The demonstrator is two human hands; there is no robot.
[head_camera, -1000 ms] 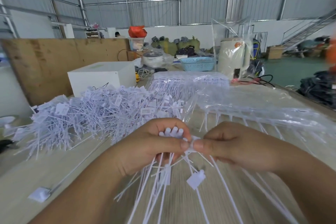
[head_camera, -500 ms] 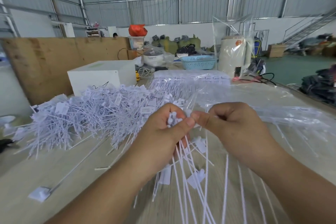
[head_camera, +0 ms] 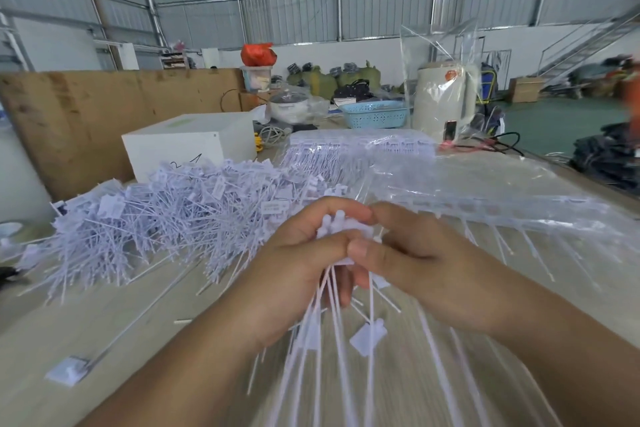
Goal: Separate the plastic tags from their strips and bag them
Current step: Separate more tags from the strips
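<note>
My left hand (head_camera: pixel 304 260) grips a bundle of white plastic tags (head_camera: pixel 341 229) by their heads, and their long thin tails hang down toward me. My right hand (head_camera: pixel 415 253) meets it from the right, with thumb and fingers pinching the same tag heads. A big heap of loose white tags (head_camera: pixel 166 218) covers the table to the left. Clear plastic bags (head_camera: pixel 485 198) holding strips of tags lie to the right and behind my hands. A single tag (head_camera: pixel 67 371) lies alone at the near left.
A white box (head_camera: pixel 187 146) stands behind the heap, against a plywood board (head_camera: pixel 86 114). Further back are a blue basket (head_camera: pixel 375 113), a cream kettle (head_camera: pixel 441 97) under plastic, and cables. The wooden table (head_camera: pixel 104 322) shows bare at the near left.
My hands dropped slightly and came closer together. The right hand now pinches the tag heads held in the left, and the hanging tails have swung in under the hands.
</note>
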